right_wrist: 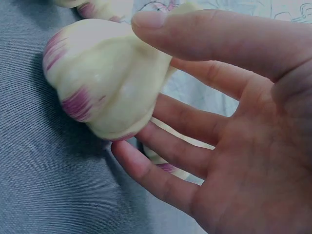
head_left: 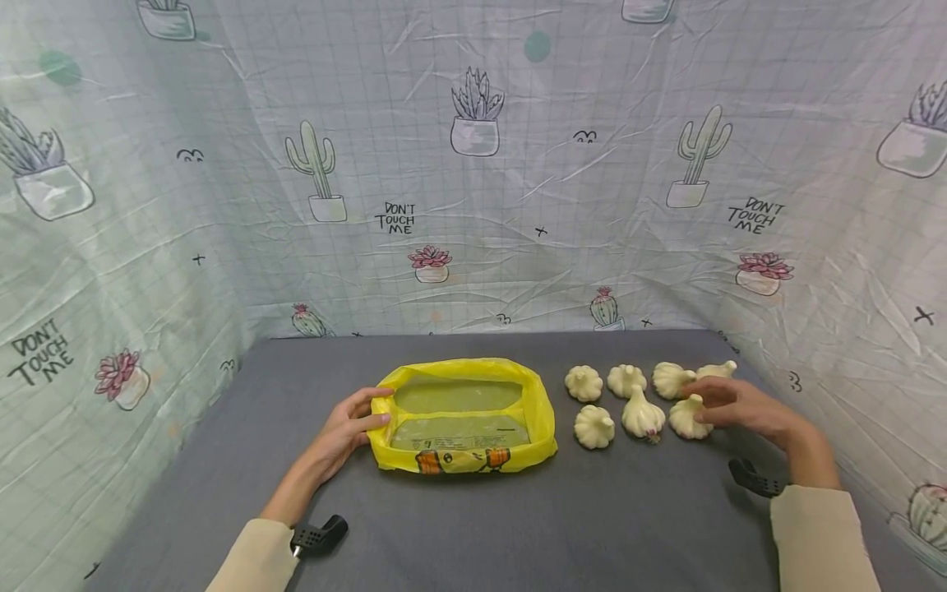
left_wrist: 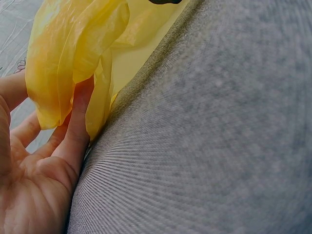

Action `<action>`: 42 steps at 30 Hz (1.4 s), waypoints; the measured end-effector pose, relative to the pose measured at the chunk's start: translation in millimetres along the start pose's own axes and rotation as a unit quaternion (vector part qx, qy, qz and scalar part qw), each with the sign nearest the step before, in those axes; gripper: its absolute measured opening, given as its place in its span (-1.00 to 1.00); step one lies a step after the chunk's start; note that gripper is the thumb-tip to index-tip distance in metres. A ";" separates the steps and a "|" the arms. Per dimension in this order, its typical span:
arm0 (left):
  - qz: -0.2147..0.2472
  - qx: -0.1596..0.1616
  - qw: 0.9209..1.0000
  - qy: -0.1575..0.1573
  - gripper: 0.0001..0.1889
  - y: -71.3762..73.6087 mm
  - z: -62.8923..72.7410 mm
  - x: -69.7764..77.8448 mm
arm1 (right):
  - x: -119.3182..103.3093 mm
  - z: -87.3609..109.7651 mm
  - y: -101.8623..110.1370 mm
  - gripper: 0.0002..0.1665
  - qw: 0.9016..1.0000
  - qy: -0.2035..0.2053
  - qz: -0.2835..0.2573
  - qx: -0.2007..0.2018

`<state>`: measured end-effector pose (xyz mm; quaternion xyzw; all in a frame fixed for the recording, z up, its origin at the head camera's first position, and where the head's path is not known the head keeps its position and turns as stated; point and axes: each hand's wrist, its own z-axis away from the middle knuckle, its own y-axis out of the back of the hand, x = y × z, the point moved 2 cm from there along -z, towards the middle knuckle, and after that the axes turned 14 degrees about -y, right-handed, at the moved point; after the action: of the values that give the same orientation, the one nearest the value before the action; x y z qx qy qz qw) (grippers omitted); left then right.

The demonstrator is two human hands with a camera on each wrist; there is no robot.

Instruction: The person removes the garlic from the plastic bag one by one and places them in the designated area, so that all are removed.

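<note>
A yellow plastic bag point(head_left: 543, 419) stands on the table with its mouth spread upward and its rim folded down. My left hand point(head_left: 344, 432) pinches the bag's left edge; in the left wrist view the fingers point(left_wrist: 80, 109) lie against the crinkled yellow plastic point(left_wrist: 63, 63). At the right, my right hand point(head_left: 747, 407) holds a garlic bulb point(head_left: 688, 418) by its stem side. The right wrist view has the thumb on top of this purple-streaked bulb point(right_wrist: 107, 78) and the other fingers below it. Whether the bulb touches the table is hard to tell.
Several other garlic bulbs point(head_left: 643, 415) lie in two loose rows between the bag and my right hand. The table point(head_left: 473, 526) has a grey cloth. A printed curtain point(head_left: 533, 181) with cactus drawings hangs behind and along both sides.
</note>
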<state>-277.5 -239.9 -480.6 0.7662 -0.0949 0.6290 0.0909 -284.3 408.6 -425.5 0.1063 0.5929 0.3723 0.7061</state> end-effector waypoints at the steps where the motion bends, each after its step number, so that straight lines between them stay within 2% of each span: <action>1: 0.000 0.000 1.000 0.000 -0.37 0.1 -0.1 0.2 | -0.6 0.4 0.9 -0.41 1.000 0.005 0.002 0.005; 9: -0.004 -0.001 1.000 0.000 -0.36 0.4 -0.5 0.6 | -7.1 5.4 7.2 -0.46 0.999 0.022 -0.015 0.034; 15: 0.000 0.000 1.000 0.000 -0.36 0.0 0.2 1.8 | -16.9 10.1 11.6 -0.44 0.999 0.024 0.002 0.046; 27: -0.001 -0.001 1.000 -0.004 -0.37 0.9 1.7 0.7 | -58.7 24.8 13.9 -0.44 0.990 0.002 0.093 0.105; 33: -0.003 -0.008 1.000 -0.009 -0.35 0.9 1.4 -0.5 | -77.3 33.1 10.4 -0.46 0.989 0.000 0.095 0.110; 38: -0.005 -0.010 1.000 -0.010 -0.35 0.5 1.2 0.4 | -96.5 34.8 3.0 -0.49 0.990 0.019 0.092 0.109; 42: -0.008 -0.010 1.000 -0.012 -0.35 0.1 1.7 0.6 | -105.8 32.6 -4.1 -0.55 0.987 0.039 0.099 0.123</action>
<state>-275.8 -240.5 -480.4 0.7735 -0.0959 0.6181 0.1023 -254.9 346.3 -338.8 0.2362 0.6477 0.3681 0.6239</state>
